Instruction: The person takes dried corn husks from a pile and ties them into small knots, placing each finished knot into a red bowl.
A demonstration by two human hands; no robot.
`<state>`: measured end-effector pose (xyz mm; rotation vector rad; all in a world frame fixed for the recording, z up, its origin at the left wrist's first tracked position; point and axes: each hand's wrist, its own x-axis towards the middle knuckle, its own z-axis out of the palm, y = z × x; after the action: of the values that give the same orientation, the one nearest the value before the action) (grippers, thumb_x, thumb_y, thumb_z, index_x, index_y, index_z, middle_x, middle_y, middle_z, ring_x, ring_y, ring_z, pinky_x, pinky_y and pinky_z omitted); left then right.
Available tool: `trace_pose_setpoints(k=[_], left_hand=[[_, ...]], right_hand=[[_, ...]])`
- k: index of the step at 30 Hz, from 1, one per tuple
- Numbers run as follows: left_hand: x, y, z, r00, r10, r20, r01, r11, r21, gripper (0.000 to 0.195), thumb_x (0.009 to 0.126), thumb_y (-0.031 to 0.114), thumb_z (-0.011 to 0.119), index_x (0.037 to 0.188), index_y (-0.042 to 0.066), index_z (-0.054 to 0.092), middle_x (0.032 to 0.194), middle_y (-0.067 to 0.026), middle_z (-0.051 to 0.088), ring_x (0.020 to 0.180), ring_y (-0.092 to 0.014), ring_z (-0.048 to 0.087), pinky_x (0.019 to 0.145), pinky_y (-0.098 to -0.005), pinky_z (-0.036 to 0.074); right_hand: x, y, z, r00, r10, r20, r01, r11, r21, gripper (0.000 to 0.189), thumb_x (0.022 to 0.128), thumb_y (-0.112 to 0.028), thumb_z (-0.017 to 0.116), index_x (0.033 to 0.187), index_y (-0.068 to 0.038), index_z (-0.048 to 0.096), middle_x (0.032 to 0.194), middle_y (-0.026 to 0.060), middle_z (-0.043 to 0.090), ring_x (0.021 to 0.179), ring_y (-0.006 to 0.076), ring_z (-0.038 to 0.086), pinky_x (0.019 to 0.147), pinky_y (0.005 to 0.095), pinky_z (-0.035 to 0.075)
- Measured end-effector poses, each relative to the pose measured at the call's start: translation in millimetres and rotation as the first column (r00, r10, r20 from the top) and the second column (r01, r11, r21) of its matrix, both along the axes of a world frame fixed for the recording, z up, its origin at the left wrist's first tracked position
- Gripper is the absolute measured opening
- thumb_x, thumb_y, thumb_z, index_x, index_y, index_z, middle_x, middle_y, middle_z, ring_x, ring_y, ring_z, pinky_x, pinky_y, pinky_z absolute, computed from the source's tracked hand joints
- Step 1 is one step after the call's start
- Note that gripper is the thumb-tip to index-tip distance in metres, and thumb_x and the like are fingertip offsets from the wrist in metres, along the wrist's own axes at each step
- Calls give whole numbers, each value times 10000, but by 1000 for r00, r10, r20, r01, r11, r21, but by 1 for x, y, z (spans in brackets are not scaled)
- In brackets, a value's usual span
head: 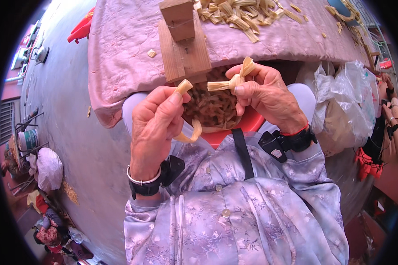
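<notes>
Between the thumb and fingers of my left hand [159,117] is a pale yellow, flat dried strip [195,131]. Its short end sticks up past the thumb, and its tail curls out below the hand. My right hand [268,92] pinches a similar strip tied in a knot [235,82]; one end points left, the other up. The two pieces are apart. Under both hands, between the knees, many brownish pieces [215,114] fill a container that rests in or over a red plastic basin [253,122].
A pink cloth-covered table [126,56] stands ahead, bearing a wooden block stand [184,49] at its near edge and a heap of cut strips [242,13]. Clear plastic bags [345,99] bulge at the right. Another person's arm [394,122] shows at the far right.
</notes>
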<state>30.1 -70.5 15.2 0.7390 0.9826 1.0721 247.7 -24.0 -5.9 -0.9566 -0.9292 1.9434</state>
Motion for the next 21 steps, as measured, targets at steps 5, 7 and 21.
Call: trace_pose_setpoints(k=[5, 7, 21], left_hand=[[12, -14, 0, 990, 3, 138, 5, 998, -60, 168, 881, 115, 548, 970, -27, 541, 642, 30, 446, 457, -9, 290, 419, -170, 235], [17, -18, -4, 976, -14, 217, 37, 994, -102, 163, 880, 113, 547, 965, -26, 540, 652, 20, 454, 452, -12, 290, 415, -169, 236], [42, -31, 16, 983, -166, -72, 162, 985, -58, 267, 885, 197, 556, 1053, -9, 530, 762, 8, 535, 511, 0, 371, 451, -150, 292]], right_hand=[[16, -23, 14, 996, 87, -26, -89, 992, -86, 250, 772, -48, 629, 991, 53, 561, 759, 60, 589, 475, 116, 562, 457, 216, 479], [18, -34, 17, 995, 91, -51, -96, 990, -105, 251, 768, -50, 632, 983, 62, 566, 756, 73, 597, 467, 117, 558, 442, 212, 468], [25, -55, 23, 985, 174, -7, -174, 985, -9, 249, 724, -79, 682, 918, 42, 583, 698, 67, 604, 467, 94, 533, 404, 200, 426]])
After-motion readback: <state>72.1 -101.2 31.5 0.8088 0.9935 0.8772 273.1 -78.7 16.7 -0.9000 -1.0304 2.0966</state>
